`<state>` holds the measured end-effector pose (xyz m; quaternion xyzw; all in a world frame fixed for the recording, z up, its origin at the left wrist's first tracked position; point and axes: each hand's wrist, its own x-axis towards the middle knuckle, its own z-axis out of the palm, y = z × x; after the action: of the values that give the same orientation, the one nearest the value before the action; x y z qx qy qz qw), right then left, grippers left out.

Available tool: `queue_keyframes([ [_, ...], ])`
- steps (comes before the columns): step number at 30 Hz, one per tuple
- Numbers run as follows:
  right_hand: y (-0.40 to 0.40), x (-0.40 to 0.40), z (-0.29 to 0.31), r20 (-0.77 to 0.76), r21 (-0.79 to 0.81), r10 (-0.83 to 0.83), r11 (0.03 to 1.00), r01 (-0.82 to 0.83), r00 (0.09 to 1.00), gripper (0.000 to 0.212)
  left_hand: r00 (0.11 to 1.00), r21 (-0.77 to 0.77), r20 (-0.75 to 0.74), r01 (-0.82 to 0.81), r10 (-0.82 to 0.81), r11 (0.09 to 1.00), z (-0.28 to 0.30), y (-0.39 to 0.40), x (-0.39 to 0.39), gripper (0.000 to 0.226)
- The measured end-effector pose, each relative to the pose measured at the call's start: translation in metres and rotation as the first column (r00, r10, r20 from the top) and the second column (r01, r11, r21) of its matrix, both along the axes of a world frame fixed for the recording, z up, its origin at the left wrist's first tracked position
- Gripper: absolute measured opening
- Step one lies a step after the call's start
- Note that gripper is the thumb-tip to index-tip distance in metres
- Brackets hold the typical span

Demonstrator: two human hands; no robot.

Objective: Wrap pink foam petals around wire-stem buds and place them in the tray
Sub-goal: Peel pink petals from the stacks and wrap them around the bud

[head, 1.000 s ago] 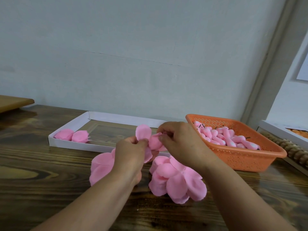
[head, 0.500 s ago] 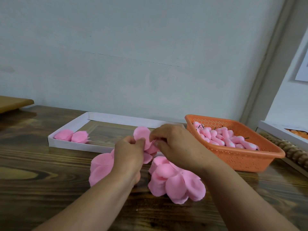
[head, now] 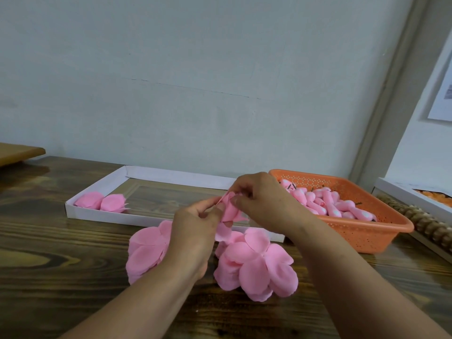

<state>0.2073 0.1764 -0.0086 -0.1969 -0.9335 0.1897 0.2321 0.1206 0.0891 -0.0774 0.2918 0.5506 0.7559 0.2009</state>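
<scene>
Above the table's middle, my left hand (head: pixel 195 231) and my right hand (head: pixel 261 201) both pinch one pink foam flower (head: pixel 230 211), its petals folded up between the fingertips; the bud inside is hidden. Two piles of loose pink petals lie below the hands, one pile (head: pixel 146 250) on the left and a larger pile (head: pixel 256 265) on the right. The white tray (head: pixel 102 216) stands behind, with two wrapped pink flowers (head: pixel 100 203) at its left end. An orange basket (head: pixel 367 228) at the right holds several pink wire-stem buds (head: pixel 325 201).
The dark wooden table (head: pixel 49 265) runs to a pale wall. A wooden board (head: pixel 17 152) sits at the far left. At the right edge stand another white box (head: pixel 415 194) and a row of wooden beads (head: pixel 420 218).
The petal that stood up above the bud has been folded down around it. My right hand has shifted left and closed in over the flower's top.
</scene>
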Motion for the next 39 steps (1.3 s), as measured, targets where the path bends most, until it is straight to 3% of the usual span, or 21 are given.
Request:
queue_keyframes([
  [6,0.002,-0.002,0.0,-0.006,-0.067,-0.008,0.998,0.007,1.0,0.017,1.0,-0.031,-0.004,0.028,-0.028,0.999,0.0,0.0,0.001,0.019],
  [10,0.005,-0.004,-0.002,-0.026,-0.241,-0.003,0.971,-0.003,1.0,0.012,0.998,-0.038,-0.006,0.056,-0.057,0.998,-0.001,-0.001,0.002,0.02],
  [12,0.007,-0.003,-0.002,-0.014,-0.346,0.001,0.938,-0.006,1.0,0.021,0.998,-0.037,0.007,0.066,-0.066,0.997,-0.002,-0.001,0.001,0.02],
  [15,0.008,0.0,-0.001,-0.021,-0.432,0.021,0.901,-0.028,1.0,0.01,0.996,-0.049,0.025,0.088,-0.087,0.995,-0.002,-0.001,0.001,0.019],
  [23,0.001,-0.002,-0.006,-0.068,-0.348,-0.027,0.938,0.001,0.997,0.017,0.997,-0.124,0.06,0.058,-0.051,0.991,0.003,-0.003,0.003,0.005],
  [28,0.0,-0.008,-0.014,-0.089,-0.25,-0.102,0.965,0.077,0.991,0.017,0.996,-0.192,0.034,0.085,-0.08,0.978,0.006,-0.007,0.0,0.016],
  [31,0.008,-0.006,-0.017,-0.154,-0.348,-0.186,0.929,0.122,0.97,0.023,0.978,-0.153,0.157,0.165,-0.141,0.974,0.01,-0.007,-0.004,0.018],
  [35,0.017,-0.004,-0.023,-0.243,-0.489,-0.295,0.86,0.146,0.924,0.023,0.882,0.012,0.415,0.241,-0.225,0.97,0.014,-0.005,-0.005,0.027],
  [39,0.02,-0.008,-0.027,-0.275,-0.536,-0.356,0.828,0.165,0.893,0.022,0.889,0.042,0.378,0.262,-0.258,0.964,0.009,-0.004,-0.002,0.021],
])
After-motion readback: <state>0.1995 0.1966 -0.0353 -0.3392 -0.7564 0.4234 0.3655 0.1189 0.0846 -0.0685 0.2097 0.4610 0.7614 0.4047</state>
